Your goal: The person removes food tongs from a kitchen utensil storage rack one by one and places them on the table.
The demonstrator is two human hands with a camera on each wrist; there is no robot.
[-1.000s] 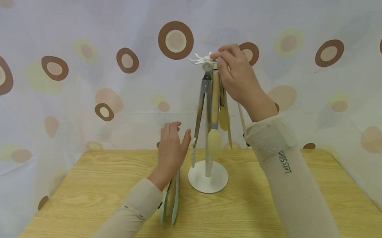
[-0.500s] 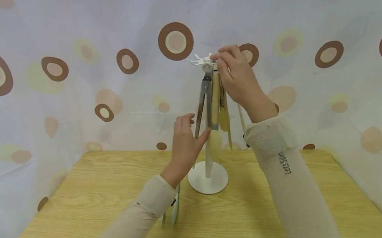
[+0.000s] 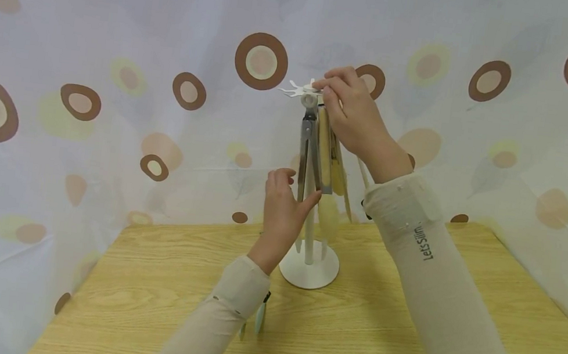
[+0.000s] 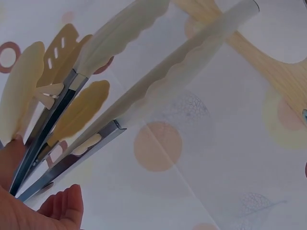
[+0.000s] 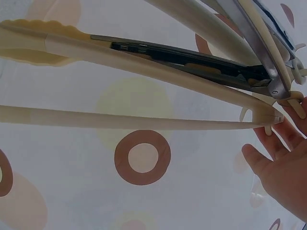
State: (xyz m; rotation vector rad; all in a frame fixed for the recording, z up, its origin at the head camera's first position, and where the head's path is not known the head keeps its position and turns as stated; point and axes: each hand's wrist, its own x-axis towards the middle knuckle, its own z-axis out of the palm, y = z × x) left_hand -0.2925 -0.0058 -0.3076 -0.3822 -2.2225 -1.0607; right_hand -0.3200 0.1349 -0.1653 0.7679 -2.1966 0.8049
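Note:
In the head view a white utensil stand (image 3: 308, 273) bears several hanging kitchen tools. My right hand (image 3: 358, 112) holds its hooked top, fingertips bent over the white hooks (image 3: 296, 89). Metal tongs (image 3: 306, 144) with pale scalloped tips hang at the stand's near left. My left hand (image 3: 282, 209) is at these tongs, thumb against their lower part. In the left wrist view, the tongs (image 4: 72, 158) rise past that hand's thumb, with its fingers loosely bent beside them. Behind hang yellowish tools, including a slotted turner (image 4: 60, 50).
Another pair of tongs with pale green tips (image 3: 260, 317) lies on the wooden table (image 3: 377, 328), partly hidden by the left sleeve. A patterned cloth (image 3: 203, 150) hangs behind the table. Wooden handles (image 5: 158, 72) hang from the hooks in the right wrist view.
My left hand has moved right and up from above the lying tongs to the hanging tongs, whose lower ends have swung right with neighbouring tools. The right hand has stayed put.

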